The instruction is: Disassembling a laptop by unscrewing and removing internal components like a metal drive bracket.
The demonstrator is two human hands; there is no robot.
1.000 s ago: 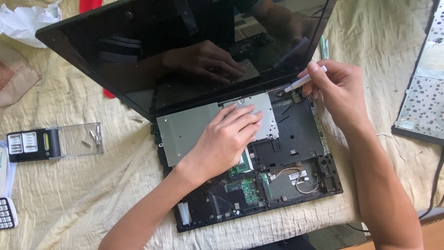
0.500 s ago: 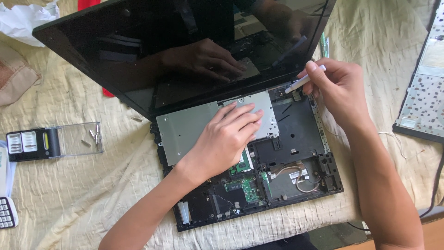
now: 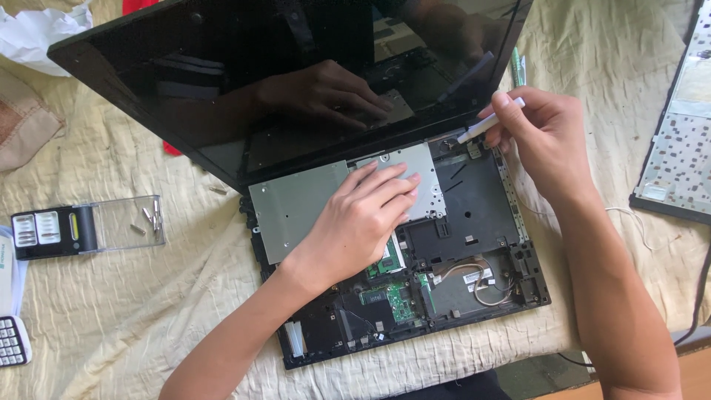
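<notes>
Right hand (image 3: pixel 544 141): fingers pinched on slim white plastic tool (image 3: pixel 489 124), tip at opened black laptop base (image 3: pixel 474 200). Left hand (image 3: pixel 363 218): open, flat on silver metal drive plate (image 3: pixel 296 207).

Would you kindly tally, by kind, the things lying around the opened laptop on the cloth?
Clear plastic screw box: 1
Detached keyboard: 1
Calculator: 1
Crumpled white paper: 1
Total: 4

On the opened laptop, the left hand rests on the silver drive; the right hand holds a white tool.

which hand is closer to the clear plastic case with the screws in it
Left. The left hand rests on the laptop's silver drive plate, right of the clear case; the right hand, holding a white tool, is farther right.
</notes>
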